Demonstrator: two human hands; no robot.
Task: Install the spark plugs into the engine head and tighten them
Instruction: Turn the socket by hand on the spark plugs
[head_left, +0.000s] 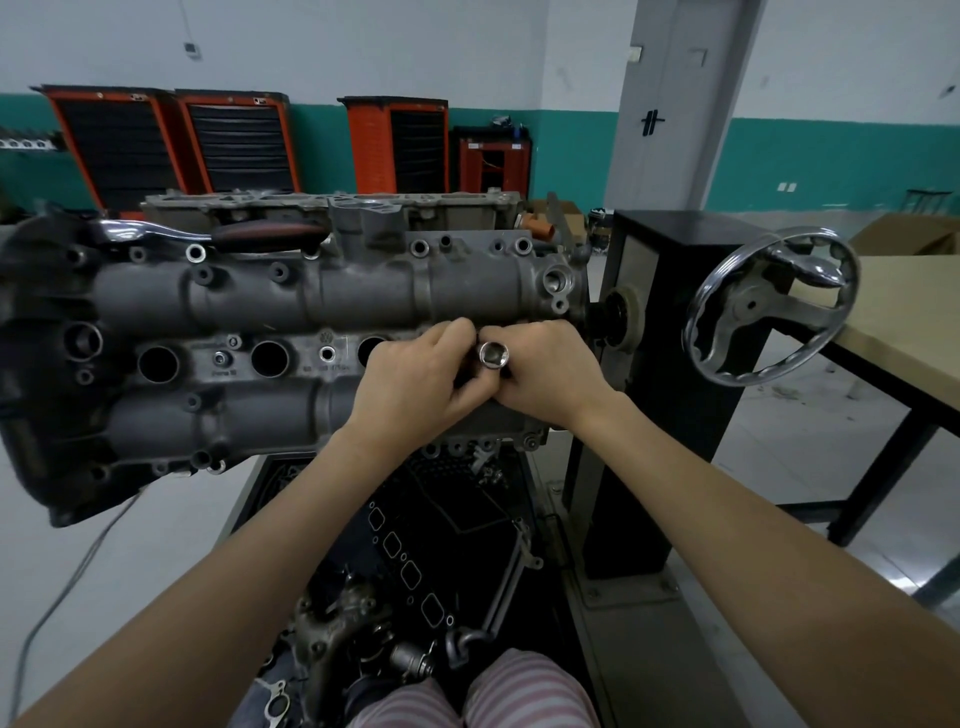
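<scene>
Head view shows our left hand and right hand meeting at the engine head, at three o'clock along its row of plug wells. Both sets of fingers curl around a chrome socket, pinching it over the rightmost well; three open wells lie toward nine o'clock. No spark plug shows. We judge hand-starting is underway: keep the socket square to the bore, turn lightly, back off if threads bind. A ratchet rests at eleven o'clock.
</scene>
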